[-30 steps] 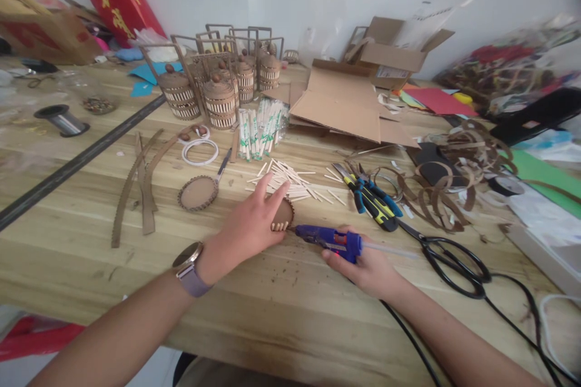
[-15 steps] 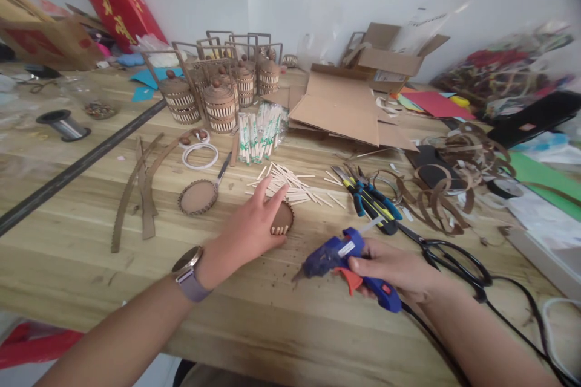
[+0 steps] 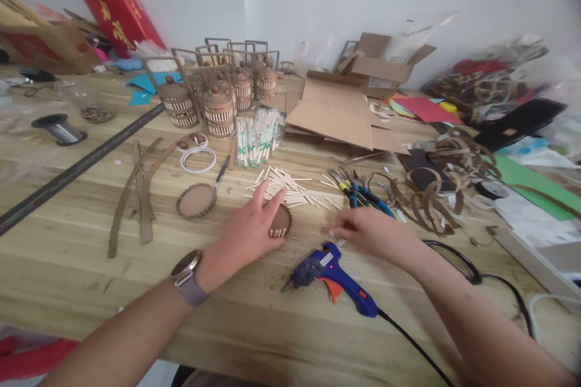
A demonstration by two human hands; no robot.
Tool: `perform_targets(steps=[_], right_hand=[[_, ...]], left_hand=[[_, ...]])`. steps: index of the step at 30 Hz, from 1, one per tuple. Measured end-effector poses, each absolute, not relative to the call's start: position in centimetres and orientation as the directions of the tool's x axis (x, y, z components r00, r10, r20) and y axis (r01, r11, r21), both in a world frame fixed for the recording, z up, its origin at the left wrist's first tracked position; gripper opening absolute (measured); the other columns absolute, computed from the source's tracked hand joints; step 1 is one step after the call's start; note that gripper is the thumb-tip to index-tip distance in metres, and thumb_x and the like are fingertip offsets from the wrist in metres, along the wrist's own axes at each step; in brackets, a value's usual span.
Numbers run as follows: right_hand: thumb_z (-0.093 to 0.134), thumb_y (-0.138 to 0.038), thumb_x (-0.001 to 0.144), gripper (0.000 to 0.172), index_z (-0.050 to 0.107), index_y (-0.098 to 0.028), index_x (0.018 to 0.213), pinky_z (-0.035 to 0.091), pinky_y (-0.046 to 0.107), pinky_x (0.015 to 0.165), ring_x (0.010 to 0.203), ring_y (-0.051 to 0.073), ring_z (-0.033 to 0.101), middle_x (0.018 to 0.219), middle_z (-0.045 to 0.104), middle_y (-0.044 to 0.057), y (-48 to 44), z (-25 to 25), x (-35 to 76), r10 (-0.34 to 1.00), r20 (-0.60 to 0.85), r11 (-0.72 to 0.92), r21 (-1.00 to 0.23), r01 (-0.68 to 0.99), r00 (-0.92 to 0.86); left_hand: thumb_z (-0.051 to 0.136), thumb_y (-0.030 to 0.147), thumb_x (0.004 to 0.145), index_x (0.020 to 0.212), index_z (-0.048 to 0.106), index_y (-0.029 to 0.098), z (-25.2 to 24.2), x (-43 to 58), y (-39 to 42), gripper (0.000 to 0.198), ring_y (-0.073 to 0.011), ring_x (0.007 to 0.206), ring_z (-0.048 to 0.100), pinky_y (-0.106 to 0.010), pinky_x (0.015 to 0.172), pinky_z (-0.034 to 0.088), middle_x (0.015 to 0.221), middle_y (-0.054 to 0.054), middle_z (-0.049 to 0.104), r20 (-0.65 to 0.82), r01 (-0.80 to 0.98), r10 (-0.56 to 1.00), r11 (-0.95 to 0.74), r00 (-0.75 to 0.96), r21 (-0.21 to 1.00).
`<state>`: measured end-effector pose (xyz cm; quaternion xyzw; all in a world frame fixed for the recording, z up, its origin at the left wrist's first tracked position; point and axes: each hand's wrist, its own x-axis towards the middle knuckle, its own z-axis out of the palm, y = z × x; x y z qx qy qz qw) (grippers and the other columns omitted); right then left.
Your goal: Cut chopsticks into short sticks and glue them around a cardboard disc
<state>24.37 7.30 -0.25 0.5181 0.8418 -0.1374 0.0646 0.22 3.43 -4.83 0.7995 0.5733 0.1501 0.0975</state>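
Note:
My left hand [image 3: 247,227], with a watch on its wrist, is around a small round cardboard base [image 3: 282,217] that has a scalloped rim and a few short sticks along its near edge. Two fingers reach over the base and the thumb lies by its near side; the other fingers are hidden. My right hand [image 3: 367,233] hovers behind the blue hot glue gun [image 3: 345,281], its fingers curled together and nothing visible in them. The gun lies on the table, nozzle pointing left, a small red light lit. Loose wooden sticks [image 3: 290,187] lie just beyond my left hand.
Another scalloped cardboard disc [image 3: 196,201] lies left beside a pen-like knife [image 3: 222,170]. Pliers and a yellow cutter [image 3: 358,193] sit behind my right hand, near cardboard strips [image 3: 436,193]. Small lidded baskets [image 3: 219,112] stand at the back, by flattened cardboard [image 3: 331,112]. The gun's cord [image 3: 411,341] trails right.
My right hand has let go of the glue gun, leaving it on the table, and has moved up and slightly left. My left hand stays at the cardboard base.

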Motion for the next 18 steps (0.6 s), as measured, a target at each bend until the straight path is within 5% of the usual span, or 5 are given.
perform_targets(steps=[2,5,13,18], right_hand=[[0.055,-0.020,0.086,0.010,0.064,-0.018,0.082,0.040,0.025,0.058,0.071,0.019,0.063,0.077,0.070,0.007,8.7,-0.6,23.1,0.897,-0.119,0.418,-0.087,0.904,-0.426],[0.049,-0.009,0.085,0.017,0.061,-0.013,0.097,0.042,0.027,0.071,0.088,0.023,0.064,0.093,0.070,0.014,10.4,-2.1,21.7,0.895,-0.066,0.438,-0.063,0.897,-0.441],[0.042,-0.005,0.083,0.028,0.057,-0.006,0.107,0.044,0.031,0.073,0.086,0.025,0.065,0.098,0.068,0.021,11.0,-4.1,21.9,0.891,-0.028,0.450,-0.088,0.889,-0.454],[0.047,-0.014,0.084,0.012,0.059,-0.016,0.085,0.043,0.023,0.067,0.074,0.016,0.060,0.081,0.066,0.006,9.9,-1.9,21.8,0.849,-0.031,0.505,-0.240,0.829,-0.527]], left_hand=[[0.074,0.029,0.070,0.145,0.024,0.026,-4.9,0.2,3.4,0.090,-0.0368,0.120,0.054,-0.045,0.090,0.052,0.155,-0.018,0.014,0.142,0.886,0.943,-0.330,0.299,0.326],[0.075,0.029,0.070,0.145,0.024,0.026,-5.1,0.1,3.4,0.091,-0.0370,0.122,0.052,-0.046,0.091,0.051,0.155,-0.018,0.015,0.161,0.881,0.939,-0.342,0.305,0.325],[0.074,0.027,0.071,0.145,0.023,0.025,-5.2,0.0,3.4,0.090,-0.0375,0.127,0.048,-0.046,0.094,0.050,0.155,-0.019,0.014,0.195,0.865,0.925,-0.375,0.326,0.334],[0.074,0.028,0.072,0.145,0.022,0.026,-5.1,0.0,3.4,0.090,-0.0374,0.126,0.048,-0.047,0.095,0.049,0.155,-0.018,0.013,0.193,0.859,0.924,-0.379,0.330,0.343]])
